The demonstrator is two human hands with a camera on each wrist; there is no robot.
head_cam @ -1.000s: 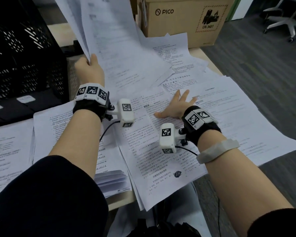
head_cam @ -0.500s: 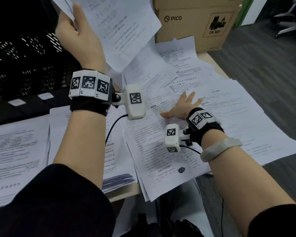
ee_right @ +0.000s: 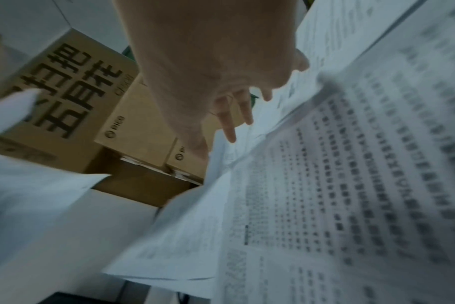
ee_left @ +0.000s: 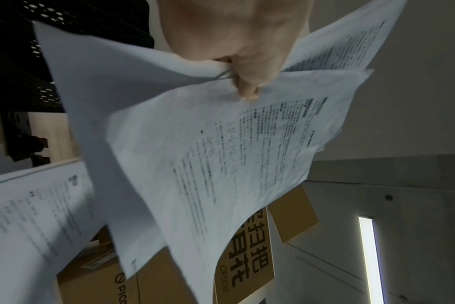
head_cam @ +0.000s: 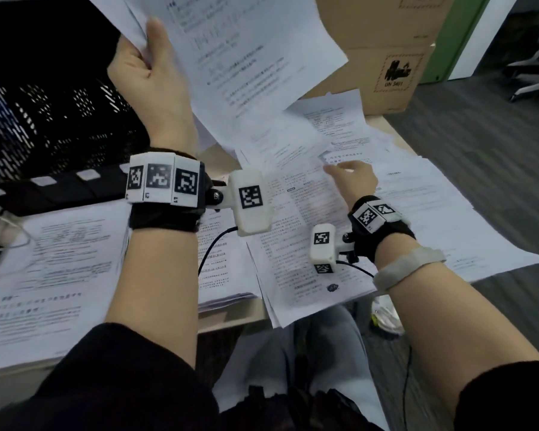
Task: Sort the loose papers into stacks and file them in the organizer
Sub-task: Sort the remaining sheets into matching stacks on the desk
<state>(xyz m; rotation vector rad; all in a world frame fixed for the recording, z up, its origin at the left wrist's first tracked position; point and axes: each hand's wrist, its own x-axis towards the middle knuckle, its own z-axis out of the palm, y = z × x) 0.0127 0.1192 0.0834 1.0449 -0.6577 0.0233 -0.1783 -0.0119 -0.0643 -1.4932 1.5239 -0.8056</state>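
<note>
Printed loose papers [head_cam: 339,244] are covering the worktop [head_cam: 231,315], with cardboard boxes [head_cam: 386,73] sitting at its far edge. The left hand [head_cam: 150,79] is gripping several sheets [head_cam: 231,57] raised beside the black mesh organizer [head_cam: 44,104]. The right hand [head_cam: 353,178] is hovering over the spread, fingers [ee_right: 230,127] loosely extended.

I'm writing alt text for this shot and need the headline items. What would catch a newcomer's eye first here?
The left hand, raised at upper left, grips a fan of printed sheets above the desk. Below it, loose papers blanket the desk, and the right hand reaches across them with spread fingers. A black mesh organizer looms at far left, cardboard boxes behind.
</note>
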